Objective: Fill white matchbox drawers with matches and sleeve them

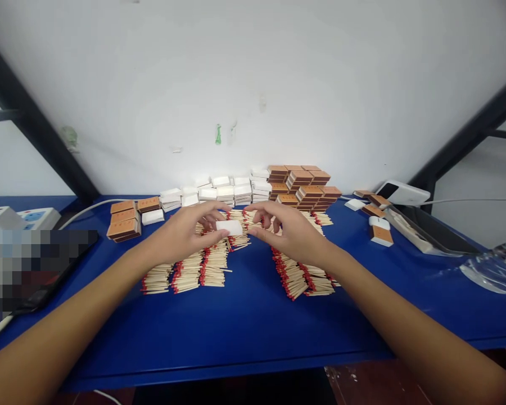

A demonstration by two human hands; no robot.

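Note:
My left hand [198, 226] pinches a small white matchbox tray [230, 227] between thumb and fingers, above the middle of the table. Just to the right, my right hand [284, 228] is curved with its thumb and fingers apart, close to the tray but not touching it. Nothing shows between its fingers. Beneath and around both hands lie red-tipped matches in rows, one group on the left [213, 267] and another on the right [293, 275]. Parts of these rows are hidden by my hands.
White trays [208, 194] are stacked along the wall, beside piled brown matchboxes [299, 183]. More brown boxes [124, 219] sit at left. Loose boxes [382, 235], a white device [405, 192] and clear plastic [493, 267] are at right. A power strip [37, 218] stands far left on the blue table [236, 332].

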